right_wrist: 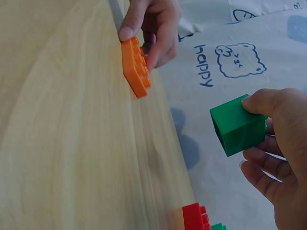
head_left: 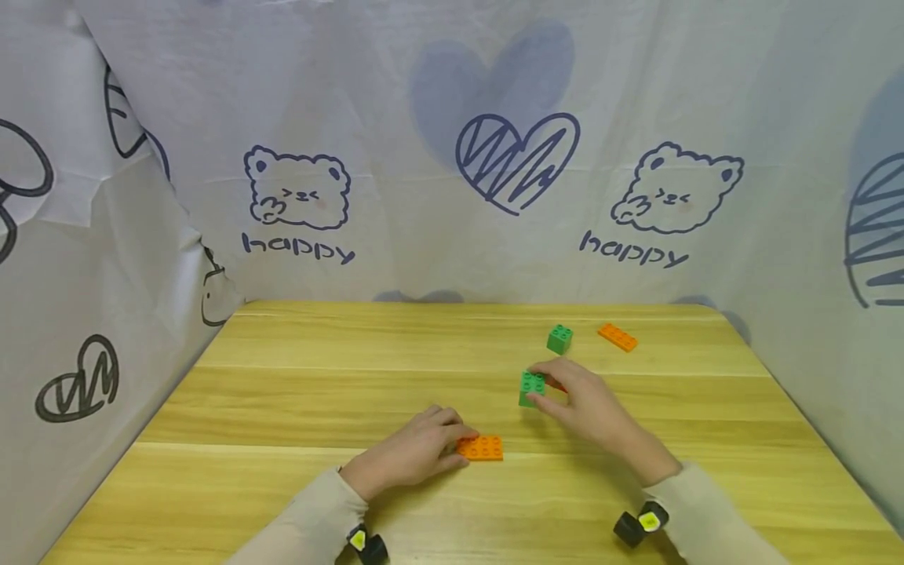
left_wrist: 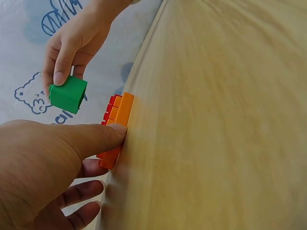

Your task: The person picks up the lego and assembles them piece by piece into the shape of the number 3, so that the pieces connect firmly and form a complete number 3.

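Right hand point(head_left: 593, 408): grip pinches green brick point(head_left: 532, 388), lifted off the counter point(head_left: 297, 392).
Left hand point(head_left: 417, 451): fingertips press orange plate point(head_left: 481, 448), at 7 o'clock from the brick.
Far bricks: green cube point(head_left: 559, 338), orange strip point(head_left: 617, 337), 1 o'clock.

- Backdrop cloth point(head_left: 452, 259), at 10 o'clock: the word "happy" point(head_left: 298, 249) printed beneath a bear drawing point(head_left: 298, 188).
- Same cloth, at 2 o'clock: "happy" point(head_left: 633, 251) repeated beneath a second bear drawing point(head_left: 678, 188).
- No other legible text.
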The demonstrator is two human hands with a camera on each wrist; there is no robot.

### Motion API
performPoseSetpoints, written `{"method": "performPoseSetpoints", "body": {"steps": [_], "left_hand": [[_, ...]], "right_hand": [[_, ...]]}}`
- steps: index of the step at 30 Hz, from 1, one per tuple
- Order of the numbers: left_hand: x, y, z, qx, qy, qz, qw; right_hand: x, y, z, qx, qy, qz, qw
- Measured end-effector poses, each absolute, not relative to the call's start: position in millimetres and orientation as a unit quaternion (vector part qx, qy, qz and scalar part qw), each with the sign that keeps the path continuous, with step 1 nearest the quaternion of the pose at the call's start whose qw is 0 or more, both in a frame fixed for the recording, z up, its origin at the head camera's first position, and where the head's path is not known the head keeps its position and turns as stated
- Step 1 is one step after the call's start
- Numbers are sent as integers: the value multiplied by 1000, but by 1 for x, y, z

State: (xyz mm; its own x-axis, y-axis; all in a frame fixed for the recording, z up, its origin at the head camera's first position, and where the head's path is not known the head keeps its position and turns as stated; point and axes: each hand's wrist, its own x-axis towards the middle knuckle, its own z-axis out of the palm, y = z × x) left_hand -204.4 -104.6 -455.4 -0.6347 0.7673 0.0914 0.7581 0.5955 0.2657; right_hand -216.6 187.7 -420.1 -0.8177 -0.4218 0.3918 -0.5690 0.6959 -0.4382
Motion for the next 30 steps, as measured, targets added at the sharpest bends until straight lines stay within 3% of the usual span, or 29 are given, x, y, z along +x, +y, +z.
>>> {"method": "performPoseSetpoints", "body": {"steps": [7, 30], "left_hand": [[-204, -104, -455, 425, 894, 141, 16], [-206, -104, -456, 433, 891, 137, 3]], "right_hand": [[-210, 177, -423, 311, -898, 274, 146], [-194, 151, -434, 341, -887, 306, 54]]}}
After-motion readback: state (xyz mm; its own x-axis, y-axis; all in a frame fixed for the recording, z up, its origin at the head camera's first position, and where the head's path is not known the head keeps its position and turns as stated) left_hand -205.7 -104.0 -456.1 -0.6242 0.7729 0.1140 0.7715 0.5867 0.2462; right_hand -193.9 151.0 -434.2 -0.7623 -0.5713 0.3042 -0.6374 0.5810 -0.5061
